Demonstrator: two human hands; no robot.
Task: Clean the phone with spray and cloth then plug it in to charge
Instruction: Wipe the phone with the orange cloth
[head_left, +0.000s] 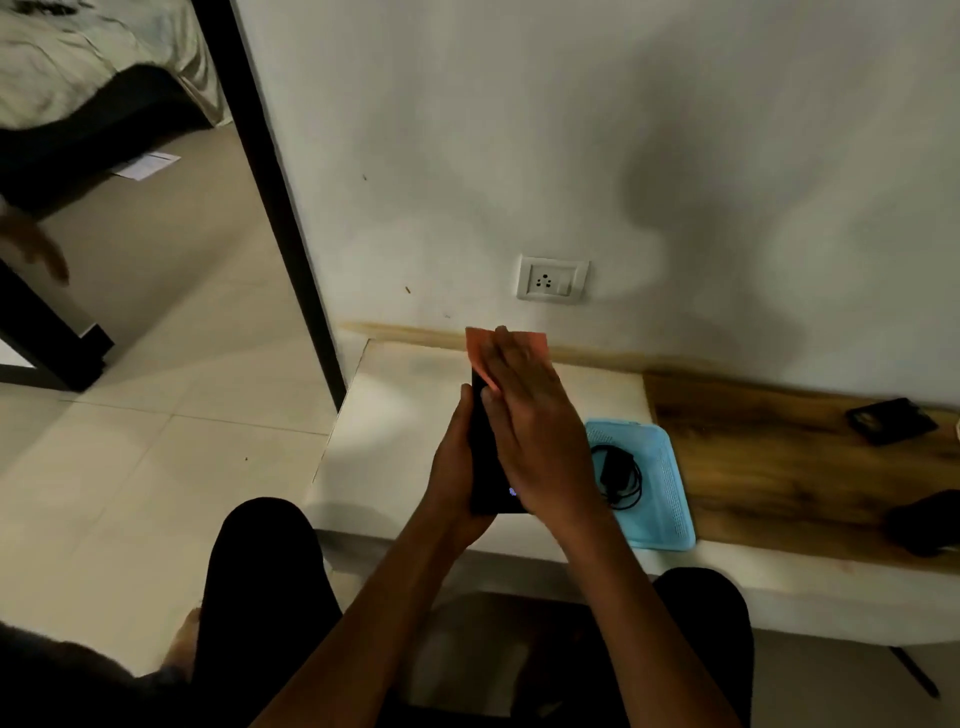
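Observation:
My left hand (457, 462) grips a black phone (488, 467) by its left edge and holds it above the white ledge (395, 457). My right hand (535, 431) lies flat on the phone's face with straight fingers and presses an orange cloth (480, 348) onto it. The cloth sticks out past my fingertips at the phone's far end. A small blue glow shows near the phone's lower edge. A black charger with its coiled cable (618, 475) lies in a light blue tray (665, 499) just right of my hands. No spray bottle is in view.
A white wall socket (551, 278) sits on the wall above the ledge. On the wooden tabletop (779, 457) to the right lie a dark case-like object (891, 420) and another dark object (924, 519). A doorway opens at the left; another person's hand (36, 244) shows there.

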